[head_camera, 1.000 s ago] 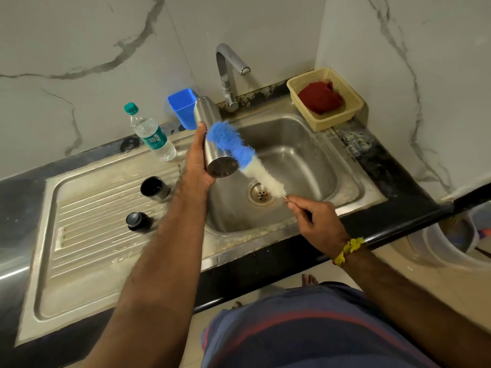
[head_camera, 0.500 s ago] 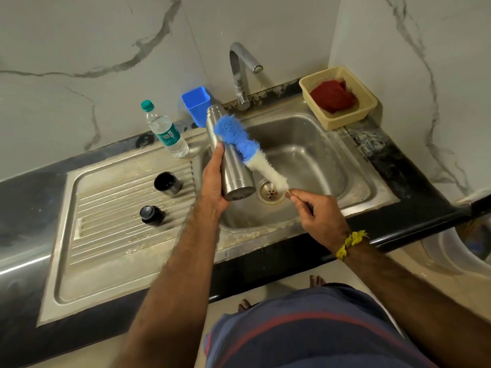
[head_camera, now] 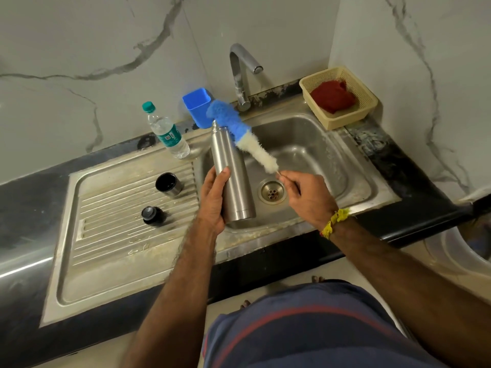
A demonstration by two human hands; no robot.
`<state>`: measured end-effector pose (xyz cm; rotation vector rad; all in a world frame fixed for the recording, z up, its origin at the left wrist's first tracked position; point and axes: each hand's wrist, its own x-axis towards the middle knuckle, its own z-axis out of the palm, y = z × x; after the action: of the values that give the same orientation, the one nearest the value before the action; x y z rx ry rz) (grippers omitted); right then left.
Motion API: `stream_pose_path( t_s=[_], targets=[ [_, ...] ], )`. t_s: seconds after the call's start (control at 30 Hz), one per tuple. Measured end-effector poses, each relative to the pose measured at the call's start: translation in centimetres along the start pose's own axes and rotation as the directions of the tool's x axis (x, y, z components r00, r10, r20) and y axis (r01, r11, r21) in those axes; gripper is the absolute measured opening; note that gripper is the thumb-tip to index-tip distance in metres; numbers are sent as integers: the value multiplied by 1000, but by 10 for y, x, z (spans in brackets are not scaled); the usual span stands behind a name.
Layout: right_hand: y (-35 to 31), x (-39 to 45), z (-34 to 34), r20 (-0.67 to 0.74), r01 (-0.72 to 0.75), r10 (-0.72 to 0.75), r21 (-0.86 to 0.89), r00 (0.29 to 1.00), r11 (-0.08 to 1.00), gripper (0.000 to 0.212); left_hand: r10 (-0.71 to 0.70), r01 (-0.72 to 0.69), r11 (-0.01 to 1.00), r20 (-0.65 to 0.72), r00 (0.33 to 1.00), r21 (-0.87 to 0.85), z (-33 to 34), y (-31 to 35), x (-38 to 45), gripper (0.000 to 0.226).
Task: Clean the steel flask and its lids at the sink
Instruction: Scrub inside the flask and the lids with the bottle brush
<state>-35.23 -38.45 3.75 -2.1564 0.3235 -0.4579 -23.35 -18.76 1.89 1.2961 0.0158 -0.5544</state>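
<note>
My left hand (head_camera: 214,200) grips the steel flask (head_camera: 231,171) near its base and holds it upright, tilted slightly, over the left side of the sink basin (head_camera: 313,152). My right hand (head_camera: 305,192) pinches the thin handle of a bottle brush (head_camera: 239,131) with a blue tip and white bristles. The blue tip lies against the flask's open mouth. Two lids stand on the ribbed drainboard (head_camera: 119,227): a steel cup lid (head_camera: 169,185) and a black stopper (head_camera: 152,215).
A tap (head_camera: 240,75) rises behind the basin. A blue cup (head_camera: 198,106) and a plastic water bottle (head_camera: 166,132) stand at the back. A beige basket (head_camera: 338,96) holding a red cloth sits at the right. A bucket (head_camera: 462,251) stands on the floor.
My left hand has turned the flask from mouth-down tilt to upright with its base toward me. The brush has swung up, its blue tip now at the flask's mouth.
</note>
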Motion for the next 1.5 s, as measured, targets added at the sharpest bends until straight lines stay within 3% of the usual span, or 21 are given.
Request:
stream_pose_path(
  t_s=[0.27,0.4,0.6,0.73,0.9,1.0,1.17,1.33,1.5],
  targets=[
    [3,-31,6,80,38,-43,65,996,997,28,-132,134,989,29,991,-63,3,13,16,75],
    [6,-34,1,46,17,-20,65,999,998,27,-172,176,971,42,984,-162,10,21,28,59],
    [15,-42,-6,44,-6,4,47,999,999,27,-132,136,967,31,991,-217,13,29,51,70],
    [16,-46,-3,73,22,-25,42,997,999,29,-163,187,938,105,981,-291,17,38,63,63],
    [22,-50,-11,12,29,-30,44,999,999,29,-209,239,886,119,971,-396,21,47,78,64],
    [27,-54,-10,36,56,-57,24,998,998,30,-199,246,889,159,967,-385,26,54,86,52],
    [38,-56,-15,-15,54,-54,-15,998,998,28,-234,240,853,71,970,-464,18,56,95,75],
    [33,-45,-10,-9,16,-16,15,1000,1000,26,-255,260,850,74,964,-459,21,50,89,63],
    [32,-43,-5,26,-5,4,30,1000,1000,26,-163,208,896,144,976,-392,25,42,70,62]
  ],
)
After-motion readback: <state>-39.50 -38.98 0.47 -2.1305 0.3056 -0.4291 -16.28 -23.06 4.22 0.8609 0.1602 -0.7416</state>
